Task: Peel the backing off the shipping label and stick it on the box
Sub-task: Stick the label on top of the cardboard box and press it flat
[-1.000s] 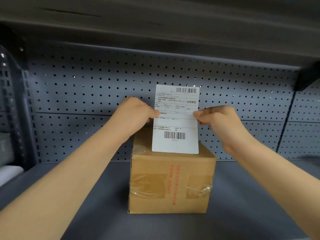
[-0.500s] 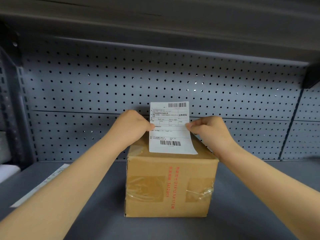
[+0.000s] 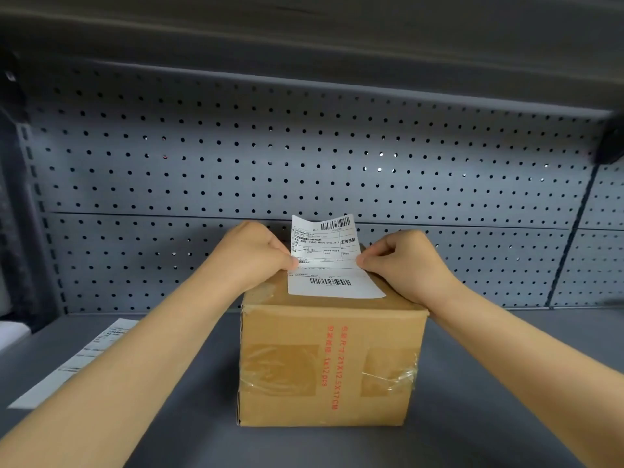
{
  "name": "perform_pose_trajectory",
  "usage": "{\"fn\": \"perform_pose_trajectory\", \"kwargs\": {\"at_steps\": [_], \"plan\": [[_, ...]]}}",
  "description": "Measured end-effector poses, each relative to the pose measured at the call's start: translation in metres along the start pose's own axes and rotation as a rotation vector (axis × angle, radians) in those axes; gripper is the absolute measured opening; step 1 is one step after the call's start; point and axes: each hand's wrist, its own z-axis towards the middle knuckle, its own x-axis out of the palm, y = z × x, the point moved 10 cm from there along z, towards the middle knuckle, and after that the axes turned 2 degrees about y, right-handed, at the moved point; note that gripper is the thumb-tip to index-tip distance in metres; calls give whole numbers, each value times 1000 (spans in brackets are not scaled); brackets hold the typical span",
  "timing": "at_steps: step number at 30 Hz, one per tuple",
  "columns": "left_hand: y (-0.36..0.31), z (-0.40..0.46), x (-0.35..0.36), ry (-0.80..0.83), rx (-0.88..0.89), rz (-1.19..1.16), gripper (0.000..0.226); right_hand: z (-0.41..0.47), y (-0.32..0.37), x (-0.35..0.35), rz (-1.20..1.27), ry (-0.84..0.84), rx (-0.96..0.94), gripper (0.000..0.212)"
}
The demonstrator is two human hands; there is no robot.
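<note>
Label (image 3: 326, 261) is pinched at mid-height on both side edges: my left hand (image 3: 255, 256) closed on the left edge, my right hand (image 3: 403, 261) closed on the right edge, thumb and forefinger each. The box (image 3: 329, 359) sits centre frame on the grey shelf (image 3: 489, 400). The label's lower part with the second barcode already lies on the box top, near the front edge; the upper half stands up and curls toward the pegboard (image 3: 304, 157) behind.

Step in hand, as I read it: laying the label down. The white strip (image 3: 77, 363) at lower left looks like the peeled backing, can't confirm.

How to do it well:
- Check the bottom edge runs parallel to the box's front edge before committing; the lower right corner looks slightly skewed.
- Keep the sheet taut between both pinches, roll it down front to back, not drop it flat.
- Release only when the top edge touches.
- Then wipe from the centre outward to push out air.

Risk: adhesive grabs early, leaving a crease.
</note>
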Motion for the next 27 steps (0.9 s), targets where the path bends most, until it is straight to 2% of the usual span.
{"fn": "perform_pose_trajectory", "kwargs": {"at_steps": [5,8,9,10,12,14,16,17,19,21,24,27], "plan": [[-1,3,-2,-39,21,90,22,3,0,-5,-70,-55,-24,17],[-21,-4,-8,-66,209,68,10,0,18,-17,-87,-145,-180,11],[-30,-7,-7,-41,291,60,17,-3,30,-15,-74,-106,-280,12],[-38,-9,-2,7,357,84,34,-6,40,-7,-76,-20,-368,22],[-38,-8,12,136,366,148,54,-14,48,20,-114,240,-421,38],[-29,-3,21,227,320,167,50,-16,43,34,-188,385,-391,43],[-16,4,14,240,269,151,46,-9,36,22,-285,344,-377,42],[-11,6,7,225,259,163,52,-6,30,12,-314,322,-354,40],[-8,7,-6,178,240,205,65,-1,17,-5,-288,322,-276,37],[-17,5,-10,129,266,208,66,0,13,-10,-262,320,-238,37],[-33,3,9,133,282,201,59,-4,27,16,-161,418,-287,48],[-25,11,29,197,258,213,59,-1,32,46,-206,524,-315,47]]}}
